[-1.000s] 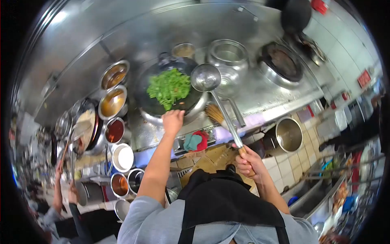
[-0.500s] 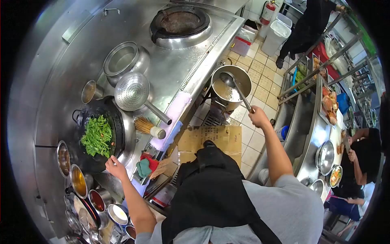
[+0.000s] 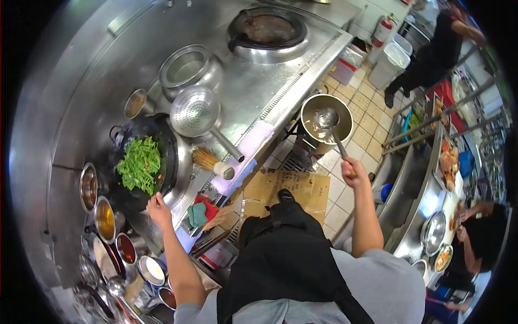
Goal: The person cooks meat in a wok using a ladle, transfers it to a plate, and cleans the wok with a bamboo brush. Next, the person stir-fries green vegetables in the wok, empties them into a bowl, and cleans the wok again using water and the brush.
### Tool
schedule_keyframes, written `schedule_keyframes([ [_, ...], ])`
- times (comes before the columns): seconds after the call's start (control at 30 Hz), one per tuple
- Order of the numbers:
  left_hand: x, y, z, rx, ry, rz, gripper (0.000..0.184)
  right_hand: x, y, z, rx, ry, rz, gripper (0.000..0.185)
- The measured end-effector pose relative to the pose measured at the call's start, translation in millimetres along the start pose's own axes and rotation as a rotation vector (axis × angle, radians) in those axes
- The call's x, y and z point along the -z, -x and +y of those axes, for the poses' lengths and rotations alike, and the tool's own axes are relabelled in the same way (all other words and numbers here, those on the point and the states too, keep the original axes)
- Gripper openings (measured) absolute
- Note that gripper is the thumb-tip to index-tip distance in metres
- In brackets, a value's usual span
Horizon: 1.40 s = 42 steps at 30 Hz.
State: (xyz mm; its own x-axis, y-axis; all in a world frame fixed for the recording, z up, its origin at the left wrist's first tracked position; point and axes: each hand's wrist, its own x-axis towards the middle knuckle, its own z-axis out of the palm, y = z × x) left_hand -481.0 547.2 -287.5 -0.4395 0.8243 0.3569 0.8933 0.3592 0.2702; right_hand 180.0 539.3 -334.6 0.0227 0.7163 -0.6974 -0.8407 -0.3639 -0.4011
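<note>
My right hand (image 3: 355,171) is closed around the handle of a long ladle (image 3: 327,117). The ladle's bowl is over the tall metal pot (image 3: 352,120), which holds cloudy liquid; whether the bowl touches the liquid I cannot tell. At the near edge of the black wok (image 3: 132,198), my left hand (image 3: 159,209) has its fingers curled together; anything inside them is hidden. Chopped leafy greens (image 3: 140,164) with small reddish bits lie heaped in the wok.
A perforated strainer (image 3: 194,110) rests by a metal pot (image 3: 185,66), near a bamboo brush (image 3: 214,163). Bowls of sauce (image 3: 127,248) and oil (image 3: 105,218) crowd the lower left. Cardboard (image 3: 310,194) covers the floor. Co-workers stand at the right counter (image 3: 414,218) and far back.
The whole view has shifted, moving the scene rightward. The ladle's bowl has turned over inside the pot, with my right hand still on its handle. My left hand stays beside the wok's edge.
</note>
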Motion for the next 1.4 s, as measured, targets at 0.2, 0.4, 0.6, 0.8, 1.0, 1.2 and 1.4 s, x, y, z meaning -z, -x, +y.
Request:
schedule_keyframes([
  [0.2,6.5,2.0,12.6,-0.003,0.427,0.146,0.018,-76.8,126.6,7.7,-0.104,0.023,-0.234,0.019],
  [0.4,15.9,1.0,7.6,-0.063,0.317,0.093,0.018,-170.2,173.2,47.9,-0.333,0.008,-0.508,0.038],
  [0.6,17.4,1.3,12.9,-0.038,0.309,0.094,0.018,-273.4,140.9,110.6,-0.270,0.491,-0.738,0.044],
  [0.8,20.1,0.6,12.0,-0.034,0.357,0.093,0.017,-334.9,117.6,184.0,0.284,1.164,-0.722,0.057],
  [1.0,26.0,0.9,13.4,-0.045,0.307,0.099,0.017,-329.8,108.9,192.9,0.058,1.081,-0.831,0.065],
  [1.2,33.9,1.8,19.1,0.049,0.224,0.008,0.020,-385.7,30.6,253.4,0.946,1.956,-1.139,0.053],
  [1.4,32.6,2.0,14.6,0.051,0.179,0.017,0.023,-373.3,58.6,298.7,0.846,2.334,-1.172,0.053],
])
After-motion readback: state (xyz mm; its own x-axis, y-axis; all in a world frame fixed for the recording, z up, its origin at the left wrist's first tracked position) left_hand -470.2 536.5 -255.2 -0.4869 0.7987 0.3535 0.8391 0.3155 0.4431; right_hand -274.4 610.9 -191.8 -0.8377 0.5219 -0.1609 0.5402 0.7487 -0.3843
